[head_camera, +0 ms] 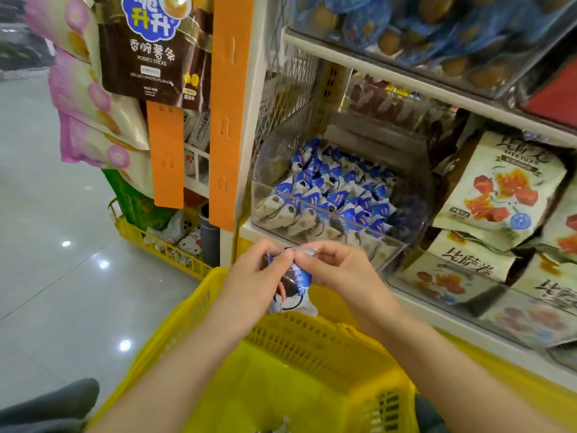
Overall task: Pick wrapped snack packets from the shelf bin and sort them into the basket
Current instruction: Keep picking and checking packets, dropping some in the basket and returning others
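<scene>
Head camera, the only view: the left hand and the right hand meet in front of the shelf, and both pinch the top of one blue-and-white snack packet between thumb and curled fingertips. The packet hangs downward from that pinch with its long axis roughly upright, its lower end just above the far rim of the yellow basket. The basket's open mouth lies straight below and toward the person, so the drop looks short and downward. Neither hand is clearly the nearer; they share the grip about evenly. Behind the hands, the clear shelf bin holds a heap of matching packets, well apart from the fingers.

Inside the basket something pale shows at the very bottom edge of the picture, too cropped to name. To the right of the bin, cream pouches with red-orange print are stacked on the shelves. To the left hang an orange strip and a brown potato-stick bag, with a smaller yellow basket on the glossy grey floor, which reflects ceiling lights.
</scene>
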`<action>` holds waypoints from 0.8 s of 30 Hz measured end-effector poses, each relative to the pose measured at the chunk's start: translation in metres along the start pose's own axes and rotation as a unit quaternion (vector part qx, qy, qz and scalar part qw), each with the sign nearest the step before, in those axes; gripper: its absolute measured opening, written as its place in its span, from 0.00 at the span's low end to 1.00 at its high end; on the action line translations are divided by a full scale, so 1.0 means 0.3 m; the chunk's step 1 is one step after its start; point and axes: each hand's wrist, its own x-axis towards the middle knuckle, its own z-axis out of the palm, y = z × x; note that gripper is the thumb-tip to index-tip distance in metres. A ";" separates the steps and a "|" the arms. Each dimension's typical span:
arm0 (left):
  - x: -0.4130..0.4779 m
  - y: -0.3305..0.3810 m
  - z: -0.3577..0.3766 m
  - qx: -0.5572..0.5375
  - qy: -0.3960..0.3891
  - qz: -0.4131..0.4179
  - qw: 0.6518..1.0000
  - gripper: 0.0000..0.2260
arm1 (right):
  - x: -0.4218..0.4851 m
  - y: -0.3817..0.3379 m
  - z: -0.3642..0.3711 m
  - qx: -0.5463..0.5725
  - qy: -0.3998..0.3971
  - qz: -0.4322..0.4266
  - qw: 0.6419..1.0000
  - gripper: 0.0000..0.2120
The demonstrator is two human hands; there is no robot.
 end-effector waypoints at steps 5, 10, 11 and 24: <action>0.009 -0.002 0.013 -0.016 0.002 -0.009 1.000 0.11 | -0.017 0.049 -0.001 0.033 0.001 0.011 0.999 0.06; 0.003 -0.006 0.025 0.014 -0.053 0.021 0.998 0.11 | -0.023 0.066 -0.032 0.030 0.048 0.006 0.998 0.08; 0.001 -0.008 0.029 0.018 -0.061 0.021 0.998 0.10 | -0.025 0.072 -0.039 0.037 0.057 0.008 0.998 0.08; -0.021 -0.016 0.022 0.080 -0.045 0.074 0.993 0.13 | -0.074 0.094 -0.044 -0.130 0.057 -0.118 0.983 0.06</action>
